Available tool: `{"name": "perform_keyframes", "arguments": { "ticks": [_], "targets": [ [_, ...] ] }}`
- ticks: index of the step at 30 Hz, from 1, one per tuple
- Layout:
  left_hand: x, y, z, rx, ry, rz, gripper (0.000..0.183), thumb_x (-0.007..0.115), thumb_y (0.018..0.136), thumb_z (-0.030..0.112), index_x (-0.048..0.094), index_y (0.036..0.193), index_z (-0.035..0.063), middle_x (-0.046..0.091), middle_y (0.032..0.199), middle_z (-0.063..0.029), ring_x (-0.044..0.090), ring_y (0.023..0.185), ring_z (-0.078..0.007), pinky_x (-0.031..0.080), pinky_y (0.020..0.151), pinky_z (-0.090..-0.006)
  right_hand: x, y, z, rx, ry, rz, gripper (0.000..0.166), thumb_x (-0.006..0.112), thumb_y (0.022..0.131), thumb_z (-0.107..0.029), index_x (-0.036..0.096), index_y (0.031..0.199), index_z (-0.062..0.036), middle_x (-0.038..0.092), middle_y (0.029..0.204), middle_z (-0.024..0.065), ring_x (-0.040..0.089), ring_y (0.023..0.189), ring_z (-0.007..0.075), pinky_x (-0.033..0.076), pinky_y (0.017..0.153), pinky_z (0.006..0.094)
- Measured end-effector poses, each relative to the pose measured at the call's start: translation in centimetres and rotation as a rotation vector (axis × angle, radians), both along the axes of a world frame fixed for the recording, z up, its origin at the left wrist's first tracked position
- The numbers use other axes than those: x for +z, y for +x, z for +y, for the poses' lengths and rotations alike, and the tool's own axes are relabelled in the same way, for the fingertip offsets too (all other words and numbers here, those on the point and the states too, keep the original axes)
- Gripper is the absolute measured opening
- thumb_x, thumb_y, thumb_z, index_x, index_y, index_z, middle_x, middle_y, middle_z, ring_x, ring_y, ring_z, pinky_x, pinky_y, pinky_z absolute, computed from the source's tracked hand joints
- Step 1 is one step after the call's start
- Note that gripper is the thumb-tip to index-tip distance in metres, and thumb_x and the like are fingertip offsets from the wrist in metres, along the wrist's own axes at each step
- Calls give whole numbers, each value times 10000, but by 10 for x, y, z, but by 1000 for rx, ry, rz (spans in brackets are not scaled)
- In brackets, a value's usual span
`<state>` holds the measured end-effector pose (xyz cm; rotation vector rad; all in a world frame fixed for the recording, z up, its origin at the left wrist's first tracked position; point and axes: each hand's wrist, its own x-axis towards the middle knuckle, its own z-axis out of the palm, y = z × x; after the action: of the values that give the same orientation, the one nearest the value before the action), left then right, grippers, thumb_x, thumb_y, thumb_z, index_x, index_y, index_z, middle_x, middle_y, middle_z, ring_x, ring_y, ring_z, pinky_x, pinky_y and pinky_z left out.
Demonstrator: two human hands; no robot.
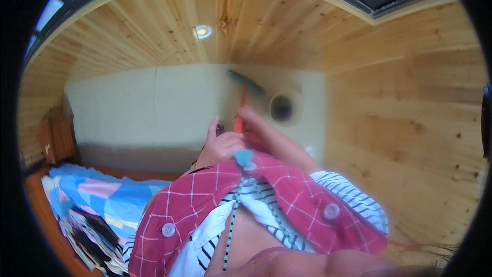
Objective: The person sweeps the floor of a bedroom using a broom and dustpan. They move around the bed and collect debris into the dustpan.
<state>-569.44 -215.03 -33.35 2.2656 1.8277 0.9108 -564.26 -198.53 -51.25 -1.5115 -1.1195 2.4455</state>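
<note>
A long-handled floor tool with a red handle (pixel 238 123) and a narrow green head (pixel 246 81) reaches away from my body over the pale floor; whether it is a broom or a mop cannot be told. My right hand (pixel 248 114) is closed around the handle partway along. Nearer my body, the curled fingers of my left hand (pixel 223 145) meet the handle's near end. Between its thumb and fingers shows a small dark object (pixel 220 129), too small to name. The green head is slightly blurred and lies slantwise near the wooden wall.
A round, pale-rimmed bin (pixel 282 107) with a dark inside stands right of the green head. Knotty wood-panelled walls (pixel 403 115) rise ahead and at right. At left are a bed with a patchwork-patterned cover (pixel 111 192), a pile of clothes (pixel 92 236) and a brown wooden cabinet (pixel 57 138).
</note>
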Motion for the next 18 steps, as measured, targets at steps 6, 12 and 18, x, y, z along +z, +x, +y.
{"name": "perform_keyframes", "arguments": {
  "ticks": [6, 12, 18],
  "targets": [
    [-6, -9, -17, 116, 135, -54, 55, 606, 721, 93, 612, 741, 144, 612, 758, 39, 622, 859, -108, 142, 1084, -571, 19, -19, -15, 20, 116, 13, 149, 511, 795, -42, 490, 918, 40, 546, 689, 135, 557, 520, 249, 472, 448, 379],
    [-36, -4, -18, 158, 65, -223, 183, 701, 734, 199, 531, 739, 133, 600, 796, 7, 597, 981, -172, 169, 1039, -574, -3, -23, 18, -32, 205, 110, 174, 523, 773, -39, 478, 927, 27, 525, 662, 123, 527, 484, 238, 444, 417, 376],
    [-37, -9, -39, 210, -83, -429, 165, 689, 746, 165, 528, 741, 127, 606, 832, 0, 576, 1056, -208, 74, 1039, -605, -17, -35, 2, -58, 158, 70, 149, 495, 763, -19, 465, 895, 43, 511, 653, 123, 519, 496, 231, 444, 434, 363]
  ]
}}
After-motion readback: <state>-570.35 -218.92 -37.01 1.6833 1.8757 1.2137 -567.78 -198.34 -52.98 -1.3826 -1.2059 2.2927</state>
